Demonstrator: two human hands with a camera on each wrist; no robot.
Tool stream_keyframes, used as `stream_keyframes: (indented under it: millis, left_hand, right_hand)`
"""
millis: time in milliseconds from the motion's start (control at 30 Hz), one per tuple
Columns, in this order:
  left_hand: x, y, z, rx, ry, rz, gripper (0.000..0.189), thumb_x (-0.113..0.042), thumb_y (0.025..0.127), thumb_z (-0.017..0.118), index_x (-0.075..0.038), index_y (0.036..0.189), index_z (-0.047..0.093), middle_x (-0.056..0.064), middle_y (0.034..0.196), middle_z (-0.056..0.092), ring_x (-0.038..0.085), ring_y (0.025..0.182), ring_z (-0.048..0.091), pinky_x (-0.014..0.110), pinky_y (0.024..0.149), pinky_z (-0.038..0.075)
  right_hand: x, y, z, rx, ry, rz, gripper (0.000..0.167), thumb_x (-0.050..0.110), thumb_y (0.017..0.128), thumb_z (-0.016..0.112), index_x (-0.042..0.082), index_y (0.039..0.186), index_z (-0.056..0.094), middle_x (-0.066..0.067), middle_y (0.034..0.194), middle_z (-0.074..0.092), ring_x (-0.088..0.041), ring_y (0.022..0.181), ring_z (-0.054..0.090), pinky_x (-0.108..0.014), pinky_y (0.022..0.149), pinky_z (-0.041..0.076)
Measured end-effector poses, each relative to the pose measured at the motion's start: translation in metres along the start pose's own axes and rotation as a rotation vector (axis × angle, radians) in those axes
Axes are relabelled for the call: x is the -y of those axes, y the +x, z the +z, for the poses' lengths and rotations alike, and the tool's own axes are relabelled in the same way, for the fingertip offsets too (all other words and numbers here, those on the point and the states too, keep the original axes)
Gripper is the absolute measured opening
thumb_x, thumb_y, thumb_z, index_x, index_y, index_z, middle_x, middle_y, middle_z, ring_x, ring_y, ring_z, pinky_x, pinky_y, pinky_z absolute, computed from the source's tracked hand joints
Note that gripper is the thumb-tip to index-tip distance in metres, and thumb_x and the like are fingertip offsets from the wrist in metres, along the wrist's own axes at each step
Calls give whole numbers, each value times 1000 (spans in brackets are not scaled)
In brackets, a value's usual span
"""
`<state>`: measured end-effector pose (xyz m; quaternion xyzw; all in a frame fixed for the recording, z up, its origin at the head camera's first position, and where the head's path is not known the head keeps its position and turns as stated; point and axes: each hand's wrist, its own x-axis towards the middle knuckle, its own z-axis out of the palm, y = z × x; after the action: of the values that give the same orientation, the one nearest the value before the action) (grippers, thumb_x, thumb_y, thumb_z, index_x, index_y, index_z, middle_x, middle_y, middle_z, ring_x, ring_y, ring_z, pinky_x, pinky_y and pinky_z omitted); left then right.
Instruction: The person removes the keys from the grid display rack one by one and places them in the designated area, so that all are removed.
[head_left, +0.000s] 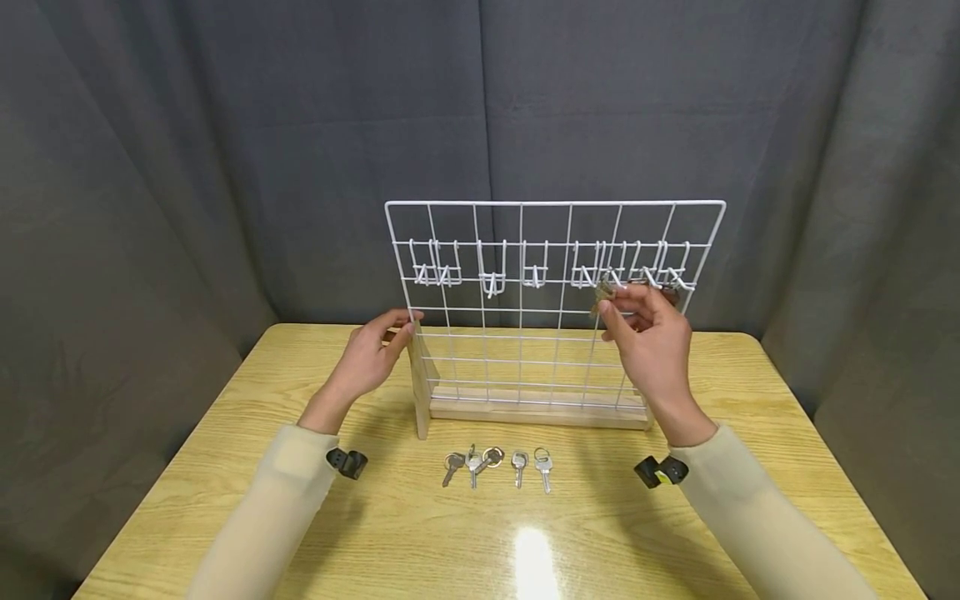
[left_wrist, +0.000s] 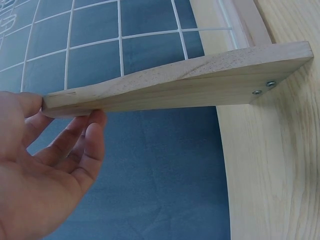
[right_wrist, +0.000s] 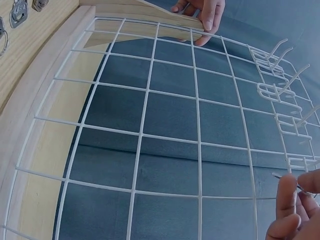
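The right hand [head_left: 651, 333] has its grip clamped on a key [head_left: 603, 295] – thumb and fingertips pinching it – just in front of the hooks [head_left: 492, 283] toward the right end of the row. Whether the key touches a hook, I cannot tell from here (the fingers cover much of it, and the right wrist view shows only a sliver). The left hand [head_left: 371, 354] has its grip closed round the upper end of the wooden post [head_left: 420, 392], thumb on one edge and fingers on the other, at the left side of the white grid [head_left: 521, 203]; in the left wrist view two screws [left_wrist: 271, 83] show low on that post.

As for how far along things are, I would judge the hanging part-done. Five keys [head_left: 519, 467], as far as I can count, lie in a row on the counter [head_left: 450, 546] in front of the wooden base [head_left: 540, 409], some with rings, two of them close together. The hooks in the left and middle of the row carry nothing that I can see. Something dark shows behind the right hand, below the rightmost hooks – perhaps keys already hung, though too hidden to be sure. That leaves the pinched key and the five on the counter to place
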<state>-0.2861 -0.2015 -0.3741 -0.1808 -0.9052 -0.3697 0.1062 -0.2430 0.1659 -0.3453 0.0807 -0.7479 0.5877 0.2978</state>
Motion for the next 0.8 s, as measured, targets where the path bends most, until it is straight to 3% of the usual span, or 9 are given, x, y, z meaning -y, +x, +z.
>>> stream_keyframes:
  millis: [167, 400, 800]
  left_hand:
    - [0, 0, 0, -1, 0, -1, 34, -31, 107, 48, -17, 134, 61, 11, 128, 66, 32, 110, 67, 49, 90, 56]
    - [-1, 0, 0, 1, -1, -9, 34, -31, 107, 48, -16, 134, 61, 11, 128, 66, 32, 110, 67, 49, 91, 55]
    - [-2, 0, -1, 5, -4, -16, 34, -31, 107, 48, -15, 135, 61, 11, 129, 66, 32, 112, 66, 49, 92, 55]
  right_hand:
    - [2, 0, -1, 2, -3, 8, 26, 20, 91, 74, 3, 110, 69, 1, 95, 75, -7, 63, 66, -18, 58, 55]
    - [5, -2, -5, -6, 1, -17, 22, 21, 93, 73, 3, 106, 71, 21, 85, 70, -5, 58, 64, -18, 52, 50]
    - [12, -10, -14, -17, -12, -50, 17, 16, 92, 73, 6, 106, 74, 13, 79, 70, -5, 57, 63, -19, 52, 47]
